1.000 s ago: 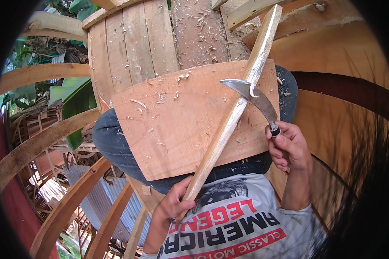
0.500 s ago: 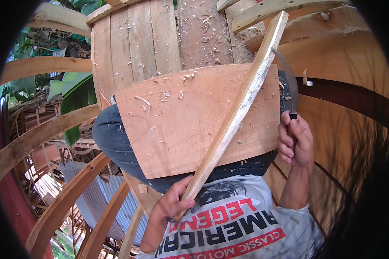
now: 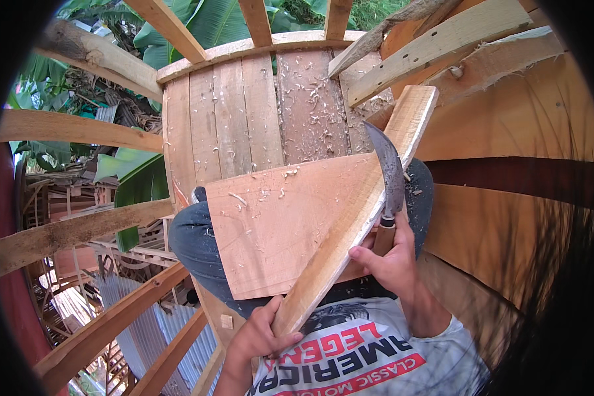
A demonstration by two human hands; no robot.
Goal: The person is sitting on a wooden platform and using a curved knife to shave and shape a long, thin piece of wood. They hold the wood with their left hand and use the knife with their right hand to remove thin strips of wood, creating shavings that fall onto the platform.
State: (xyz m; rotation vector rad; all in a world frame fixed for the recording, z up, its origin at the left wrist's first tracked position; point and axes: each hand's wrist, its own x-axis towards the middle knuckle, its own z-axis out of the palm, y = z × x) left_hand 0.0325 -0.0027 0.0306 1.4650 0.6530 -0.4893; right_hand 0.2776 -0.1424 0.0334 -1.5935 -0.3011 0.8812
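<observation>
A long strip of wood (image 3: 350,231) slants across my lap, its far end up to the right and a pale, freshly cut face along its right edge. My left hand (image 3: 263,333) is closed around the strip's near end. In my right hand (image 3: 395,261) is a curved knife (image 3: 392,173), gripped by its brown wooden handle, with my thumb against the edge of the strip. The blade points away from me and overlaps the strip's upper part. Beneath the strip, a flat wooden board (image 3: 264,231) rests on my legs, with a few curled shavings on it.
Ahead lies a plank floor (image 3: 234,122) strewn with shavings. Wooden rails (image 3: 86,231) and slats enclose the left side and the far edge, with leaves (image 3: 208,26) beyond. Large wooden panels (image 3: 501,231) stand on the right. Corrugated metal sheets (image 3: 158,333) show through the rails below left.
My right hand has brought the knife leftward from beside the strip to over it. The strip has turned to show more of its broad face. The view has tilted to show more beyond the floor.
</observation>
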